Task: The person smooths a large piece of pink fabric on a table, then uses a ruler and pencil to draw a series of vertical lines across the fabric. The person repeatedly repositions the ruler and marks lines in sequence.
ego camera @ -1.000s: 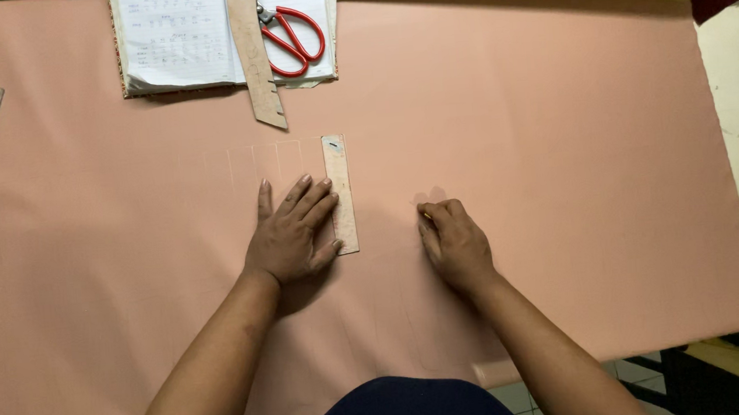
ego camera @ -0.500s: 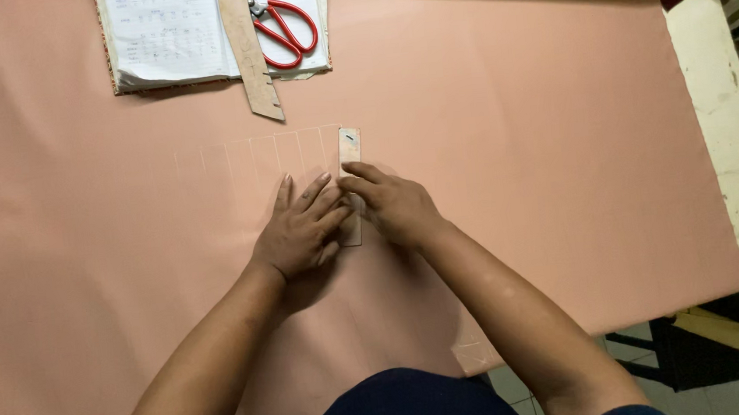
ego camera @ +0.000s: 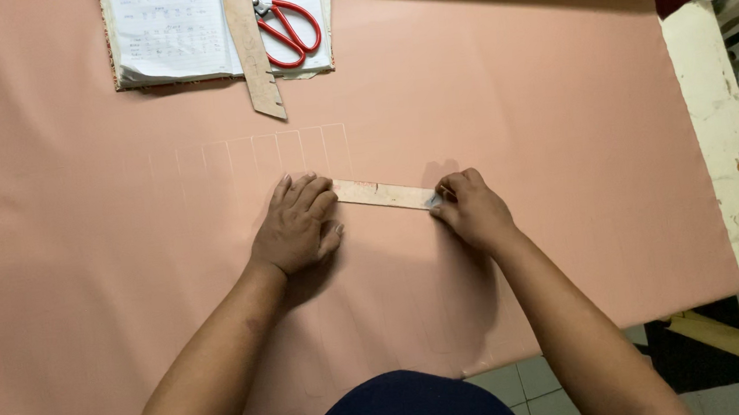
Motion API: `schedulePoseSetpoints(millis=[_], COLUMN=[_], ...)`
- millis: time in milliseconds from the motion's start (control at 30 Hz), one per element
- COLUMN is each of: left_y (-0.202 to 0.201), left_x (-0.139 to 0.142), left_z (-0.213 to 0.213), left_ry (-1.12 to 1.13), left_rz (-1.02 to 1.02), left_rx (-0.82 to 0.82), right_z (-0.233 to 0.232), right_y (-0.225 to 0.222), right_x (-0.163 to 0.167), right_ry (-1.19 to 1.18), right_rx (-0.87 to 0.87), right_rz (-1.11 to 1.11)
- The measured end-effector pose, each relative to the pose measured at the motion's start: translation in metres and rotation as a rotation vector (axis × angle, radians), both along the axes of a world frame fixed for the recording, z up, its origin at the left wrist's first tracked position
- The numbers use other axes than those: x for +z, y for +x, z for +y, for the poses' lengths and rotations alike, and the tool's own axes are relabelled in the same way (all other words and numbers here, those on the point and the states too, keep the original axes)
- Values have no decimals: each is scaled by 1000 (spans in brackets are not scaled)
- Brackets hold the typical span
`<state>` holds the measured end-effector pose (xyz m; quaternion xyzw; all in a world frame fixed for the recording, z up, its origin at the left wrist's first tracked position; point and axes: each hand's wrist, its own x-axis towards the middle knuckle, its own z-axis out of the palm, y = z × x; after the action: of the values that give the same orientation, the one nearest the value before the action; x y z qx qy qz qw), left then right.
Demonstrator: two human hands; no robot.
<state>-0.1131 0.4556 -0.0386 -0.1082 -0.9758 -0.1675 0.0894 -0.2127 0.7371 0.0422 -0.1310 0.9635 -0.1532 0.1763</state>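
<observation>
Pressing our left hand (ego camera: 296, 226) flat, fingers spread, on one end of the short wooden ruler (ego camera: 383, 195), we are pinching its other end with the curled fingers of our right hand (ego camera: 474, 212), steadying it across the pink fabric (ego camera: 510, 100) just below the chalked lines (ego camera: 251, 155). Half a second ago it was standing upright; now it is lying crosswise.
</observation>
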Motion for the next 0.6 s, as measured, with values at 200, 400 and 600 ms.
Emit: schedulePoseSetpoints(millis=[200,400,600], left_y=[-2,-9,-22], left_x=[7,7,11], left_z=[0,9,22], left_ry=[114,292,67], left_rz=[-60,39,-284], left_rx=[16,173,108], right_z=[-5,-30,-47], right_y=[21,37,43], right_x=[-5,-22,-33], right_ry=[-13,-791,-704], right_rx=[-113,-412,-397], right_rz=[-218,-304,-339])
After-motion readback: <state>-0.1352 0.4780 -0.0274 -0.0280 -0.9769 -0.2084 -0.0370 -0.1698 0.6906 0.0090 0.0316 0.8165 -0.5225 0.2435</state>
